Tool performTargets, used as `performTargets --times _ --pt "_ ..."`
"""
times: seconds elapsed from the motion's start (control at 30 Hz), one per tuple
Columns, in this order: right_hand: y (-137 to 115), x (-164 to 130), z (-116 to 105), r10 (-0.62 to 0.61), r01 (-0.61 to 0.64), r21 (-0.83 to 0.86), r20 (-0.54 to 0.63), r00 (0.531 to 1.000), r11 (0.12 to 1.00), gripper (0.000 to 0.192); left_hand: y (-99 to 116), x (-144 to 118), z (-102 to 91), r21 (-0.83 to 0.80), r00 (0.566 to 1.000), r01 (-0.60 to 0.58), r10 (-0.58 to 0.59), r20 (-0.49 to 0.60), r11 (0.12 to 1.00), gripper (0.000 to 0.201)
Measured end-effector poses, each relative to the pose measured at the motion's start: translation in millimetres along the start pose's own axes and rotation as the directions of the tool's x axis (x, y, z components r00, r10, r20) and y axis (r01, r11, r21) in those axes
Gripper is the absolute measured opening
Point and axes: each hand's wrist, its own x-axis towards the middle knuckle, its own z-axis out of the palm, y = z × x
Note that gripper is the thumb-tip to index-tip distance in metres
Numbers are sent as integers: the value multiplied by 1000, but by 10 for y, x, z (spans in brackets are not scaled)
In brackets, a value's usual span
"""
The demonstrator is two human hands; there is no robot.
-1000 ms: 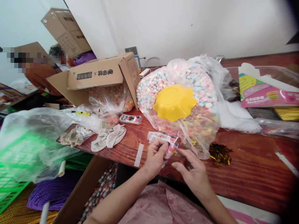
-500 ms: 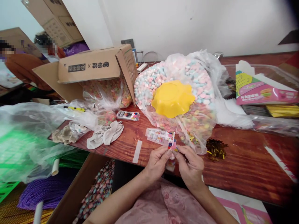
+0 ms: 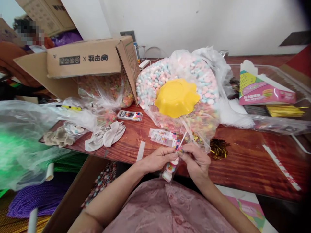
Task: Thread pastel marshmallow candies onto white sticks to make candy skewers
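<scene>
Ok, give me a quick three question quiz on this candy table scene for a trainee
1. True or false: both hands pinch the top of the small candy packet.
2. What lies upside down on the big bag of pastel candies? A) yellow bowl B) green basket C) white glove
3. What glittery thing lies on the table just right of the hands?

Key
1. True
2. A, the yellow bowl
3. The gold tinsel

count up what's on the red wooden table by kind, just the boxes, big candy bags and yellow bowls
Cardboard box: 1
Pink printed box: 1
Big candy bags: 2
Yellow bowl: 1
Total: 5
</scene>
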Motion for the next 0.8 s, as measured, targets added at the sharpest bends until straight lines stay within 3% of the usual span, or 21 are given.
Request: performTargets --times 0.07,0.13,0.17,0.23,0.33,0.4,0.5,0.57,0.67,0.73,0.8 --pt "-6 -7 20 17 -20 -44 -74 997 999 8 21 16 -12 -75 999 -24 22 -29 997 48" --pt "-2 16 -34 -140 127 -212 -45 989 969 12 34 30 -27 -133 997 -42 33 -66 990 46" --pt "3 39 -86 -255 252 -307 33 966 918 21 41 31 -38 -146 998 -33 24 -64 989 44" --pt "18 105 -219 -422 504 -402 279 863 765 36 61 23 -66 -136 1000 11 -12 -6 991 38" --pt "36 216 -393 -427 672 -321 574 699 668 41 97 -5 -109 -68 985 97 -86 147 993 32" --pt "36 270 -452 -415 707 -255 661 625 659 40 115 -24 -131 -39 967 143 -131 218 989 32" --pt "2 292 -463 -466 757 -178 693 550 629 33 140 -56 -152 28 939 195 -195 283 980 33" --pt "-40 274 -433 -481 755 -150 689 543 638 27 166 -82 -156 154 925 197 -236 297 968 33" --pt "-86 239 -360 -366 658 -240 673 643 714 27 205 -121 -133 468 965 54 -167 202 882 30" --pt "-68 237 -310 -234 564 -329 670 705 757 26 206 -142 -96 703 992 -95 6 127 704 27" --pt "-15 254 -274 -119 485 -355 698 706 799 24 183 -155 -55 848 977 -193 176 119 494 22"
